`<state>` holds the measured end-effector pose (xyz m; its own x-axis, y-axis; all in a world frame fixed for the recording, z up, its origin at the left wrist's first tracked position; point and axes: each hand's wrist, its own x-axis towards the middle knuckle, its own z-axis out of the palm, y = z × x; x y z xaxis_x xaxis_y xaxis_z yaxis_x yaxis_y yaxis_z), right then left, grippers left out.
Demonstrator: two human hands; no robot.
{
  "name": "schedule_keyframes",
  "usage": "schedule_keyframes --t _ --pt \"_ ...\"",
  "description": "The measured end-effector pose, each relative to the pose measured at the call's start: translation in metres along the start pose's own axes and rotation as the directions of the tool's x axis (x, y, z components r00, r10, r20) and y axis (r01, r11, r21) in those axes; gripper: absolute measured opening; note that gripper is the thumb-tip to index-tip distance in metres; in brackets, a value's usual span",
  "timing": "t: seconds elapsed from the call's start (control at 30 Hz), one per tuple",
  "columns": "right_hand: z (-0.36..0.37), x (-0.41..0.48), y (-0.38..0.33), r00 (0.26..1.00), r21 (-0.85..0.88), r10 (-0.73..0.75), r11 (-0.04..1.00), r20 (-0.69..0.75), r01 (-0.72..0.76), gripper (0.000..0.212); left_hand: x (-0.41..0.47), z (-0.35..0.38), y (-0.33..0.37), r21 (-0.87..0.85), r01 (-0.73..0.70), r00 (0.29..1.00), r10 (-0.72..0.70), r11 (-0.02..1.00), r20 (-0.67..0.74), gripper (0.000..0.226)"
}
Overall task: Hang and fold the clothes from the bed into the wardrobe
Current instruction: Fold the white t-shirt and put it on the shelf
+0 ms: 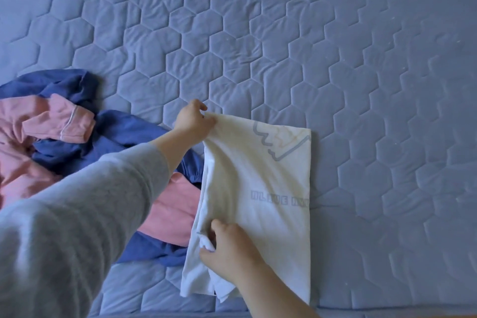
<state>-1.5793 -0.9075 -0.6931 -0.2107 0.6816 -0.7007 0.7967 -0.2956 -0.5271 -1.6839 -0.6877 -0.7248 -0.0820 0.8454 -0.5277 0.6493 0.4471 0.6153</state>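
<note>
- Blue quilted bedspread point(284, 33), hexagon stitching, fills nearly the whole view; some creasing near the centre, a few pale specks of lint toward the far right.
- White T-shirt point(271, 178) lies on the bedspread near its front edge, a little right of centre. Folded lengthwise: right edge is straight and flat, left side is lifted and bunched.
- Left hand point(192, 122): thumb and fingers pinch the far left corner of the shirt and hold it raised off the cover. Grey sleeve point(90, 201) reaches in from the lower left and hides part of the pile below it.
- Right hand point(232, 250): fingers curl round the shirt's near left edge, a wad of white cloth gathered in the grip. Forearm bare.
- Left of the shirt, a loose heap: pink garment point(51, 124) with pale piping at the cuff, tangled with a navy garment point(129, 131). The heap touches the shirt's left edge, and the lifted shirt covers part of it.
- Print on the shirt: grey and faint peach line drawing point(278, 142) near the far end, cut off at the fold.
- Grey block lettering point(278, 200) at mid-length, faint; "LIVE" can be made out, the other letters are uncertain and the line runs off the folded edge.
</note>
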Motion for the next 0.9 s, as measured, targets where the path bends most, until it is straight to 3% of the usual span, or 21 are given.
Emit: schedule_keyframes --t 0.07,0.13,0.3,0.47,0.77,0.9 --pt "0.004 0.002 -0.001 0.998 0.053 0.014 0.998 0.058 -0.017 0.013 0.001 0.007 -0.008 0.006 0.036 0.999 -0.036 0.999 0.013 0.01" --pt "0.007 0.003 -0.001 0.992 0.105 0.026 0.994 0.121 -0.039 0.017 0.004 0.011 -0.013 0.025 0.027 0.999 -0.026 0.999 -0.029 0.031" --pt "0.005 0.004 0.005 0.965 0.237 0.059 0.964 0.257 -0.122 0.024 0.008 0.015 -0.006 -0.03 0.032 0.999 -0.033 0.999 -0.03 0.035" --pt "-0.006 0.001 0.015 0.986 0.254 0.031 0.964 0.167 -0.073 0.019 -0.006 0.017 -0.016 0.029 0.165 0.984 -0.167 0.986 0.056 0.021" --pt "-0.042 -0.001 0.038 0.996 0.236 0.085 0.967 0.04 -0.092 0.016 -0.076 0.018 -0.059 0.11 0.217 0.964 -0.231 0.97 0.133 0.028" --pt "-0.052 -0.004 0.054 0.997 0.215 0.081 0.973 -0.003 -0.079 0.012 -0.099 0.019 -0.069 0.115 0.188 0.963 -0.206 0.975 0.175 0.013"
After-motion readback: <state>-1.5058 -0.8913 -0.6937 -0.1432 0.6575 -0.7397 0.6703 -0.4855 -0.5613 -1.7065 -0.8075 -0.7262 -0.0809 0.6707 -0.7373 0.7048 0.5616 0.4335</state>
